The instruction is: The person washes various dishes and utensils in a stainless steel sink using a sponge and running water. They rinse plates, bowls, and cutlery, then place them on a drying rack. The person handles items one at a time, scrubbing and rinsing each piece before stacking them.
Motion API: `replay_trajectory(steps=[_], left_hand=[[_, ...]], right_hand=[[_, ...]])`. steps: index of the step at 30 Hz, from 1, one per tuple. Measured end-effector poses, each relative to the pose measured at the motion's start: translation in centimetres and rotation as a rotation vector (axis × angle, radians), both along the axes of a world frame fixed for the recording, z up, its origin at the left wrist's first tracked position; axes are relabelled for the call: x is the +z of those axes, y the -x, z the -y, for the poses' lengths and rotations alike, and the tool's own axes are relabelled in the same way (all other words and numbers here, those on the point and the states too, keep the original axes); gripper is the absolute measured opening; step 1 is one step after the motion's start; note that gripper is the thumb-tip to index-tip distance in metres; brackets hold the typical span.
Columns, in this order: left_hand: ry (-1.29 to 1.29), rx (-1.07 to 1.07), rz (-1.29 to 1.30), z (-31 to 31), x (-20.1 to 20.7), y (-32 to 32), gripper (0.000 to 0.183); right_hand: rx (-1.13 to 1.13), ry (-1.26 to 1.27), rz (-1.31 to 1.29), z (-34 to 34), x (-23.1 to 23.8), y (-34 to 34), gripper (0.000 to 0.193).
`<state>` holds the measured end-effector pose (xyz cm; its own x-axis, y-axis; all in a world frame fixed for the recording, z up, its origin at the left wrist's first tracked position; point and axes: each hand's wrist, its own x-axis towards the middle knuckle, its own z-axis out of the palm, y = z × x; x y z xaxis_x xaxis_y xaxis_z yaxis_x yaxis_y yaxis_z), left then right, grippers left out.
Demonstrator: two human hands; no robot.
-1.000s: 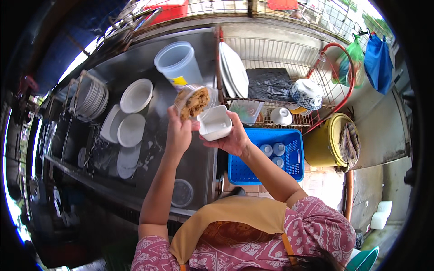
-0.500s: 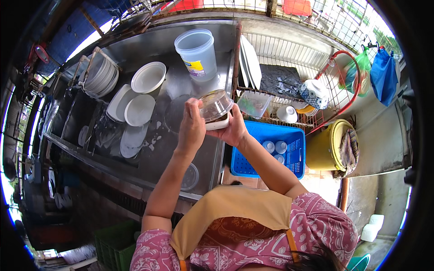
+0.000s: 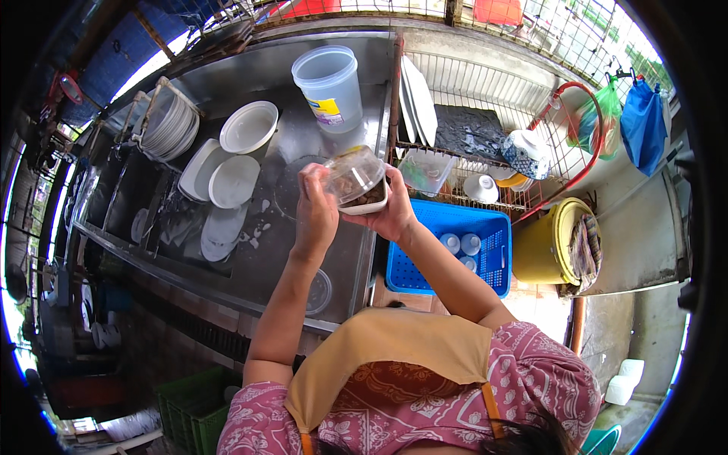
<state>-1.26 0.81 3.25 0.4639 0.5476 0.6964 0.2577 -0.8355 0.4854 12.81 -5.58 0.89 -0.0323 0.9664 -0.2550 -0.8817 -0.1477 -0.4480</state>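
Right above the steel bench, the left hand has its fingers closed around a clear plastic tub, tipped with its mouth down toward a small white bowl. The right hand grips that bowl from its right side, fingers wrapped about it. Brown food shows inside the bowl, just under the tub's rim. Both are held clear of the bench, near its right end. Beyond them stands a tall see-through bucket; to the left sit an oval white dish and a stack of plates. Right of the bench, a blue basket holds white cups.
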Motion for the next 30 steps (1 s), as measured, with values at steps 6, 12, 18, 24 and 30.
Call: replay_trajectory(steps=[6, 12, 18, 24, 30], left_hand=[[0.002, 0.006, -0.020, 0.8, 1.0, 0.1, 0.044], [-0.064, 0.009, 0.015, 1.0, 1.2, 0.1, 0.044], [-0.069, 0.024, 0.029, 0.7, 2.0, 0.3, 0.049], [0.030, 0.002, 0.079, 0.0, 1.2, 0.8, 0.042], [1.038, -0.117, 0.581, -1.1, 1.6, 2.0, 0.030]], right_hand=[[-0.015, -0.024, 0.036, -0.4, 0.2, 0.1, 0.063], [-0.044, -0.053, -0.031, -0.9, -0.2, 0.7, 0.060], [-0.026, -0.049, -0.051, -0.8, 0.2, 1.0, 0.062], [-0.006, -0.059, -0.068, -1.1, -0.5, 1.3, 0.063], [0.004, -0.008, -0.060, -1.0, -0.8, 1.6, 0.063]])
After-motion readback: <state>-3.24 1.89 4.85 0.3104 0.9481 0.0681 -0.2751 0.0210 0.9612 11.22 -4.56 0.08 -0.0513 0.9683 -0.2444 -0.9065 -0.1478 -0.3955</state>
